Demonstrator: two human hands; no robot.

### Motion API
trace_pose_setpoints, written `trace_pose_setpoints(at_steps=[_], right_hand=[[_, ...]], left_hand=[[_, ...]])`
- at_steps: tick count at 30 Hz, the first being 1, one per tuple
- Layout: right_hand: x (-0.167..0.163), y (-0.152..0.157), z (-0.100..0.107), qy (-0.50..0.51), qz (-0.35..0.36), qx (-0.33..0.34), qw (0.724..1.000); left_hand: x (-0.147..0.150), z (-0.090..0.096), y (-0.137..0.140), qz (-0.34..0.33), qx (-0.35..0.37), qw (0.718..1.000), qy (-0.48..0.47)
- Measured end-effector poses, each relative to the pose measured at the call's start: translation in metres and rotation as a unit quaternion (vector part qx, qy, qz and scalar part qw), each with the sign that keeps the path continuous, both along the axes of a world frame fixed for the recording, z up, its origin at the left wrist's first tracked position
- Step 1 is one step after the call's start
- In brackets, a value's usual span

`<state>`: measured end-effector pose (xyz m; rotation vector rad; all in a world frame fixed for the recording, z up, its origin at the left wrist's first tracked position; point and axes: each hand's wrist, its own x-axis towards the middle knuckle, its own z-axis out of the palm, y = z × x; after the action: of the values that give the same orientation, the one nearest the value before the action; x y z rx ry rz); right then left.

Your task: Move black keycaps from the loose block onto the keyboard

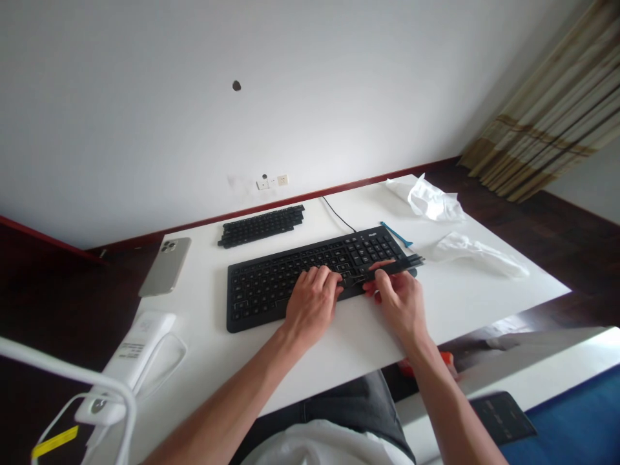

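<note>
A black keyboard [271, 281] lies at a slant across the white desk. My right hand [400, 294] is closed around a slim black keycap puller [400, 265], held low over the keyboard's right front part. Thin wire prongs show at its left end, close to my left fingertips. My left hand [314, 297] rests over the front middle of the keyboard with its fingers curled together; what they pinch, if anything, is hidden. Behind the keyboard, black keycaps [261, 226] lie grouped in tight rows. A blue tool [397, 235] lies beside the keyboard's far right corner.
A phone [167, 265] lies face down at the desk's left edge, with a white power strip [128, 355] and looped cable nearer me. Crumpled white wrappings [431, 200] lie at the back right. The keyboard's cord [338, 214] runs toward the wall.
</note>
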<state>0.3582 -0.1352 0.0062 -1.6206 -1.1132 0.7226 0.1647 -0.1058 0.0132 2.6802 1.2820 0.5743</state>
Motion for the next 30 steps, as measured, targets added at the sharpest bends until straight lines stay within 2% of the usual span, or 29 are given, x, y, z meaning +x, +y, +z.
trace_pose_setpoints(at_steps=[5, 9, 19, 30], right_hand=[[-0.002, -0.006, 0.001, 0.023, 0.024, -0.019, 0.999], [-0.002, -0.010, 0.002, 0.019, 0.017, -0.028, 0.999], [-0.007, -0.011, 0.002, -0.007, -0.013, 0.035, 0.999], [-0.007, -0.009, 0.003, -0.018, 0.006, 0.024, 1.000]], left_hand=[[0.001, -0.002, -0.001, 0.006, 0.011, 1.000, 0.001], [0.002, -0.003, -0.002, 0.008, 0.014, 1.000, -0.002], [-0.003, 0.000, 0.001, 0.006, -0.028, 0.997, -0.077], [0.005, -0.003, -0.001, 0.020, -0.008, 1.000, -0.018]])
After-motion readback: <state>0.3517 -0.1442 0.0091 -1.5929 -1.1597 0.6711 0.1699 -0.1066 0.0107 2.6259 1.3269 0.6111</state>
